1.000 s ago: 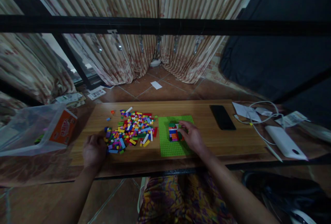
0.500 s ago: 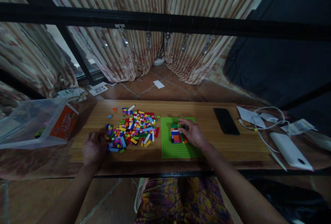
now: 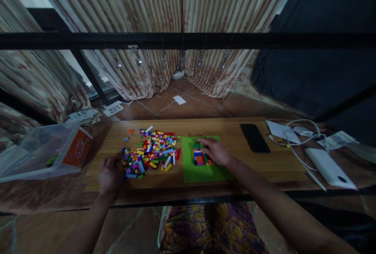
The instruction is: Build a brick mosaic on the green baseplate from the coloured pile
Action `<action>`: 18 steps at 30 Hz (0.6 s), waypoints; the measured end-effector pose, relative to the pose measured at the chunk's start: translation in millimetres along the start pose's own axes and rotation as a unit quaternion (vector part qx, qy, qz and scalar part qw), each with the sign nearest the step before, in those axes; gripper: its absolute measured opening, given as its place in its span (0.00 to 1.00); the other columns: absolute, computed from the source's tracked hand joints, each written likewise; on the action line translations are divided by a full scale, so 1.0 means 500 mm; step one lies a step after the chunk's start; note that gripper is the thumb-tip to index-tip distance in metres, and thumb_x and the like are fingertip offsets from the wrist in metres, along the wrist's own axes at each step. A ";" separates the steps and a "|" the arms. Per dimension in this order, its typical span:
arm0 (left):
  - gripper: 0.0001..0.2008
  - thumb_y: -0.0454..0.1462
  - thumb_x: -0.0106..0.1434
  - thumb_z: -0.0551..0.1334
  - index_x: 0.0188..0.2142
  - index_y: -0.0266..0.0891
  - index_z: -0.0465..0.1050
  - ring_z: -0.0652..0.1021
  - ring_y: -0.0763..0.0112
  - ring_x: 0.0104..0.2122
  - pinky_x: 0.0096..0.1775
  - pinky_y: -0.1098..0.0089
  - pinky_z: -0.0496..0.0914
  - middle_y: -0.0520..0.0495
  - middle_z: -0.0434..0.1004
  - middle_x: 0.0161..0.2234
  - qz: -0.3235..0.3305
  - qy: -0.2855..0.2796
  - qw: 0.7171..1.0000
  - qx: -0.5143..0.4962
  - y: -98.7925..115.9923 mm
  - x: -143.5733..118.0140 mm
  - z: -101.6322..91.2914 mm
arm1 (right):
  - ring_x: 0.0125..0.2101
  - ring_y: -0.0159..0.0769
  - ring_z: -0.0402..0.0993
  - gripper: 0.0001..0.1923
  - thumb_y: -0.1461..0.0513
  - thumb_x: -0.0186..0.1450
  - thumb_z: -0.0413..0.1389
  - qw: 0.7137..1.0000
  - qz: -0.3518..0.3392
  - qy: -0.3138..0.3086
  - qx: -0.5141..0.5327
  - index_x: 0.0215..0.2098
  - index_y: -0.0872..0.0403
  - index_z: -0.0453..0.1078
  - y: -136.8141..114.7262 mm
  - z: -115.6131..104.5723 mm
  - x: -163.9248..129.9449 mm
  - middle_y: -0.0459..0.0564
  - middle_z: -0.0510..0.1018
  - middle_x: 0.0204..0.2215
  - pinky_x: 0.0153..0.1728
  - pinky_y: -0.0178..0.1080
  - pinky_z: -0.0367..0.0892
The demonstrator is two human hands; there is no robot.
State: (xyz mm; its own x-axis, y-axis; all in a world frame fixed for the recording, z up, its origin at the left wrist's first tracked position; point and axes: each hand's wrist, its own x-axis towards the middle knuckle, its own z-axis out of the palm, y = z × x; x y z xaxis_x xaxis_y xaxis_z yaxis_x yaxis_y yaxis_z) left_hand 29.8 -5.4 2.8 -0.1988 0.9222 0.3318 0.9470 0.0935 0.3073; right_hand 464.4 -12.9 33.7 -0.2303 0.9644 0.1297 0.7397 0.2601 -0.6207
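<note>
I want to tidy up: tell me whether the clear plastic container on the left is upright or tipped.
Tipped: the clear container lies on its side, mouth towards the table.

A small multicoloured brick stack (image 3: 199,157) stands on the flat green baseplate (image 3: 199,172), beside loose bricks (image 3: 152,154).

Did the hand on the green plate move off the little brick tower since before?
No. The right hand stays on the brick stack on the green baseplate, on the same side of it; only the camera view shifted slightly.

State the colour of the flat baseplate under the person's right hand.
Bright green baseplate, clearest in the head view, beneath the right hand.
</note>
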 end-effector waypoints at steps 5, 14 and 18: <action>0.14 0.40 0.63 0.51 0.36 0.38 0.74 0.77 0.60 0.37 0.38 0.65 0.70 0.40 0.77 0.38 -0.024 -0.017 0.999 -0.033 -0.002 0.008 -0.012 | 0.51 0.43 0.72 0.26 0.58 0.65 0.56 0.995 0.012 0.095 0.024 0.61 0.51 0.64 -0.011 0.014 -0.036 0.55 0.76 0.50 0.55 0.48 0.66; 0.23 0.44 0.61 0.54 0.46 0.27 0.74 0.79 0.47 0.40 0.36 0.59 0.71 0.25 0.78 0.39 -0.219 -0.073 0.969 0.086 -0.085 0.033 -0.104 | 0.46 0.53 0.76 0.23 0.45 0.60 0.53 0.937 0.271 0.218 0.027 0.45 0.49 0.73 0.025 -0.018 -0.301 0.55 0.79 0.45 0.49 0.54 0.70; 0.18 0.45 0.60 0.56 0.34 0.31 0.77 0.80 0.49 0.37 0.38 0.61 0.71 0.30 0.80 0.31 -0.230 -0.139 0.958 0.100 -0.122 0.049 -0.102 | 0.46 0.66 0.75 0.29 0.39 0.54 0.51 0.879 0.430 0.205 -0.002 0.43 0.45 0.75 0.072 -0.036 -0.411 0.60 0.80 0.42 0.44 0.64 0.69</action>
State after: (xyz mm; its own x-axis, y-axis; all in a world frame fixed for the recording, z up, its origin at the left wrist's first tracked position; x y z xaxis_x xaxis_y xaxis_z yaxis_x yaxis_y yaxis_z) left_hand -45.5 -7.9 37.9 -0.5580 0.8279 -0.0559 0.8103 0.5582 0.1785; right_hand 550.0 -200.8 -1.5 0.6625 0.7397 -0.1181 0.5313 -0.5752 -0.6219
